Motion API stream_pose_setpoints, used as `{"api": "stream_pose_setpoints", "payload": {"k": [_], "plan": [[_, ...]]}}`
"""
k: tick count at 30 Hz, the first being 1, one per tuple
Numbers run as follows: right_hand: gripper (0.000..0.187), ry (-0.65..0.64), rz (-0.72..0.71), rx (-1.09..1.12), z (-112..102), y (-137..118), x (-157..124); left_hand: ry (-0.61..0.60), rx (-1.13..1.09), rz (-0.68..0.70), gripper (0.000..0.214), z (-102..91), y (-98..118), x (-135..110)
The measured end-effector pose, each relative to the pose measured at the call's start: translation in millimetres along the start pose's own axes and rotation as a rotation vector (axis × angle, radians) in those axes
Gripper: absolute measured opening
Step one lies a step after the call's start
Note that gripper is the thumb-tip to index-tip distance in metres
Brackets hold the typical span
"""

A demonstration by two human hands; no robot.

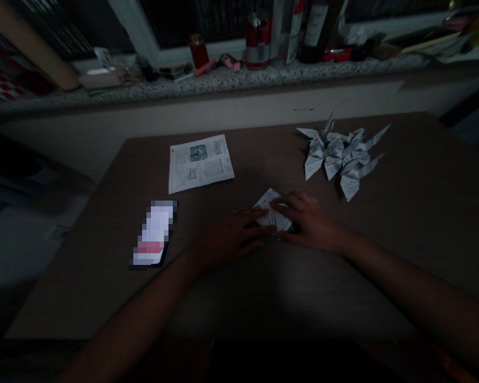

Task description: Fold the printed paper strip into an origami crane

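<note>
Right now both hands are pressing on a small folded paper [268, 208] that is lying near the middle of the dark counter [403, 229]. The left hand [231, 238] is lying flat and unclenched, its outstretched fingertips resting on the paper's near left edge. The right hand [312, 221] is likewise lying flat and loose, its fingers covering the paper's right side and closing around nothing. The paper's far corner is poking out between the two hands, with print showing faintly on it.

Beyond the right hand, well apart from it, a pile of folded paper cranes [341, 154] is sitting on the counter, wings pointing several ways. A printed sheet [199, 162] is lying flat beyond the left hand, and a phone [155, 233] with a lit screen is resting to the left of that hand. Along the back, a speckled windowsill [239, 80] is carrying a red can [257, 40], a dark bottle [315, 26] and small clutter too dim to make out.
</note>
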State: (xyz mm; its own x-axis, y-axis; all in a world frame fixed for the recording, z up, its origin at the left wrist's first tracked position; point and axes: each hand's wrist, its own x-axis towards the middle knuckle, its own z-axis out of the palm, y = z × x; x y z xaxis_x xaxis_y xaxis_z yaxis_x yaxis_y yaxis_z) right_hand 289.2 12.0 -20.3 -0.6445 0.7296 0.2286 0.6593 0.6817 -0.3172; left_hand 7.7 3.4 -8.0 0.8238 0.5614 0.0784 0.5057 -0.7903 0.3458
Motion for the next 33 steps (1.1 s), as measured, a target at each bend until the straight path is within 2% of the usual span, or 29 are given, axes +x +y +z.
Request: {"api": "stream_pose_setpoints", "payload": {"k": [4,10,20,26,33], "plan": [[0.069,-0.006,-0.001,-0.03,1,0,1,-0.007,0.037,-0.061,0.057,2.4,-2,1],[0.068,-0.015,-0.018,-0.059,1,-1,4,0.07,0.111,-0.176,0.057,5.9,-10,6],[0.05,0.045,0.058,-0.058,5,-8,8,0.074,0.169,-0.147,0.056,2.0,2,6],[0.055,0.055,0.075,-0.047,8,-10,5,0.074,0.096,-0.155,0.059,4.0,3,4],[0.057,0.052,0.099,-0.046,10,-11,4,0.077,0.093,-0.216,0.051,6.4,5,4]]}}
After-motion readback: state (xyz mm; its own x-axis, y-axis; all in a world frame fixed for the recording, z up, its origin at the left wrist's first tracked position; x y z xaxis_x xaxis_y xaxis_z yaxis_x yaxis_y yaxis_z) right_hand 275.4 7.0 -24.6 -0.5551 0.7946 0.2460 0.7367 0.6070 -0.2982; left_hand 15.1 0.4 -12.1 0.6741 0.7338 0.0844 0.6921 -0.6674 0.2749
